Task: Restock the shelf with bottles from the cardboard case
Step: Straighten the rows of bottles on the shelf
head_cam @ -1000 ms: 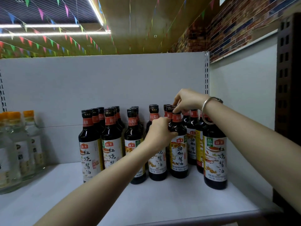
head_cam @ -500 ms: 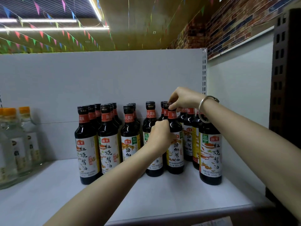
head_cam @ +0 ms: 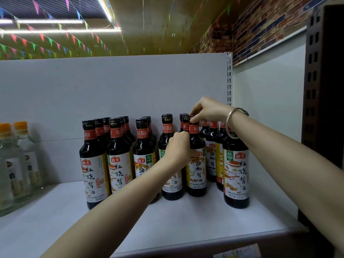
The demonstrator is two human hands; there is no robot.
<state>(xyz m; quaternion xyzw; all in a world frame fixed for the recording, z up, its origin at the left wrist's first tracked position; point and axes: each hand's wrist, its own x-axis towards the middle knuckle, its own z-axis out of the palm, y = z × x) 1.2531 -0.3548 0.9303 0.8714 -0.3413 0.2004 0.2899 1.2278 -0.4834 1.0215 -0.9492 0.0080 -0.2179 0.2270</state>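
From the head camera, a smooth white shelf [head_cam: 186, 226] carries a cluster of dark glass soy sauce bottles with black caps, red neck bands and glossy white paper labels. The held bottle [head_cam: 196, 164] stands upright on the shelf in the cluster's front middle, touching its neighbours. The right hand [head_cam: 208, 110] pinches the cap from above, its grip closed on the top; a silver bangle [head_cam: 232, 123] circles that wrist. The left hand [head_cam: 177, 148] wraps the shoulder of the same bottle, grip closed around the rounded glass. Right of the held bottle, a front bottle [head_cam: 236, 174] stands slightly forward of the rest. Far left of it stand clear bottles [head_cam: 16, 164] with orange caps. Bare shelf lies open in front of the held bottle up to the rounded front edge. The cardboard case is not identifiable.
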